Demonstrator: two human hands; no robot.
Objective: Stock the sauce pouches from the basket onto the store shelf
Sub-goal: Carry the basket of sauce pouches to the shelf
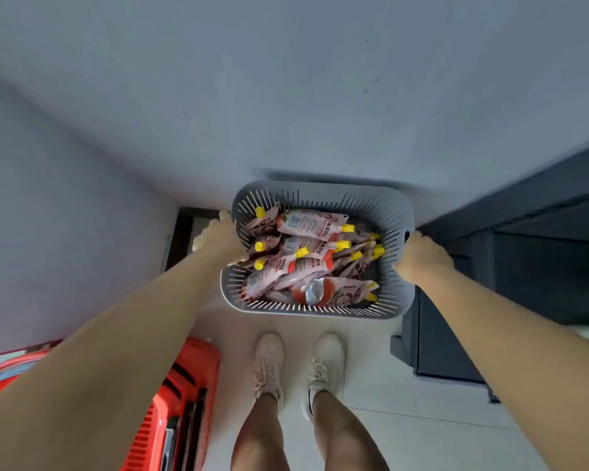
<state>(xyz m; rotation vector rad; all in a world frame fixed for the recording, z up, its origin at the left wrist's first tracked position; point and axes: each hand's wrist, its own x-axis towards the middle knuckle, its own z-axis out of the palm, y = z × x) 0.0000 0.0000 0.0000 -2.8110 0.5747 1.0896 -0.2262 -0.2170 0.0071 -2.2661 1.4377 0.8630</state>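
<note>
Hold the grey basket (320,311) level so the yellow-capped sauce pouches (308,226) heaped inside it cannot slide out, and bring it beside the dark shelf (531,266) on your right. Your 2 hands grasp opposite ends: the left hand (220,240) curls over the left rim, and the right hand (422,257) clenches the right handle slot.

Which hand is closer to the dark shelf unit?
Right. The right hand grips the basket at its right end beside the dark shelf unit; the left hand grips its opposite end.

Print on the sauce pouches (312,224) is too blurred to read.
</note>
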